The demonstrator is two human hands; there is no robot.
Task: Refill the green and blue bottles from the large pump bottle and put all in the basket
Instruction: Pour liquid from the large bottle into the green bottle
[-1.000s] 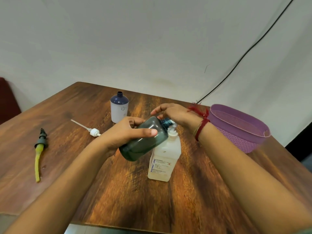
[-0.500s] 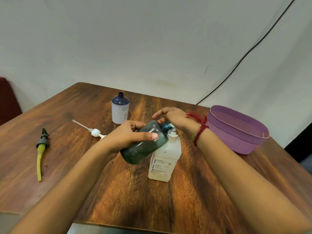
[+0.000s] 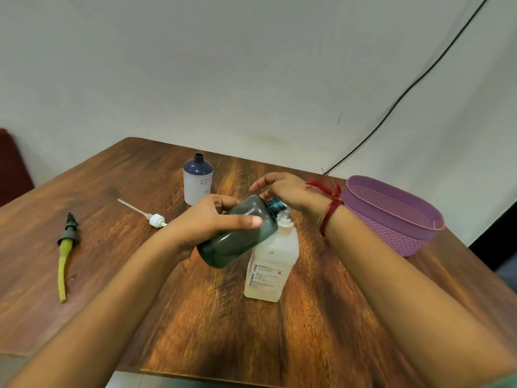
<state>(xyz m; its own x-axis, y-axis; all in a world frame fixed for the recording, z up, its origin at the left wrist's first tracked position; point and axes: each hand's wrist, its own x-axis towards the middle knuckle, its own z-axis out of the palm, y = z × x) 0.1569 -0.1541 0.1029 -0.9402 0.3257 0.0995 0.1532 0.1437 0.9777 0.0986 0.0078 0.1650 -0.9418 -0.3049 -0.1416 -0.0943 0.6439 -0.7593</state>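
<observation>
L fingers (image 3: 223, 202) curl round the green bottle (image 3: 237, 236), thumb across its front. L hand (image 3: 207, 224) is grasping it, tilted, bare neck up by the nozzle. R fingers (image 3: 263, 184) lie out loose, holding nothing. R hand (image 3: 291, 193) sits palm-down over the pump head and hides it.

Big to small now:
- **Table** (image 3: 251, 345): wood, carries the lot.
- **Basket** (image 3: 391, 236): purple, far right.
- **Pump bottle** (image 3: 272, 261): upright mid-table, under the R hand.
- **Green bottle**: in the air, neck at the pump's top.
- **Blue bottle** (image 3: 197, 183): upright behind, cap off, apart from both hands.
- **White pump** (image 3: 155, 219): w/ tube, lies loose just left of L hand.
- **Green-yellow pump** (image 3: 65, 247): lies well off to the left.

Progress, my read: early. The green fill looks underway, but I can't tell the level thru the dark plastic. Left to do: blue refill, prob. both pumps back on, then all three into the basket, which has no bottle in it yet.
</observation>
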